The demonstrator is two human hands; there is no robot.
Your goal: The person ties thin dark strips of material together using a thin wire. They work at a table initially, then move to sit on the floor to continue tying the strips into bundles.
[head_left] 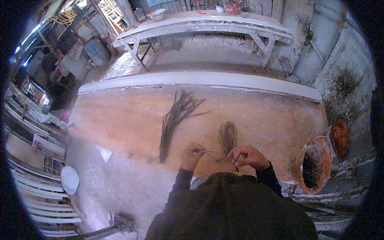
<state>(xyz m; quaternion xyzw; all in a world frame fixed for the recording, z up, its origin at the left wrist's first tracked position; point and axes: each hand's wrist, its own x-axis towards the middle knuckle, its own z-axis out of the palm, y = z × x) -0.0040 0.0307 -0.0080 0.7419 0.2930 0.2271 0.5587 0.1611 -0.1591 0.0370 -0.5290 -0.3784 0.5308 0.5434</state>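
My left hand is closed in a pinch on one end of a thin dark strand, near the table's close edge. The strand stretches across to my right hand, whose fingers are bent and pinching it too. Just beyond my hands lies a looped coil of thin dark strand, wire or cord, I cannot tell which. To the left, a bundle of dark, stiff-looking strips lies lengthwise, fanned out at its far end. Both rest on the wooden tabletop.
A raised white ledge runs along the table's far edge. On the right stand an orange, plaster-smeared bucket and a round orange object. Behind is a white-stained bench. A white round lid and stacked boards are at left.
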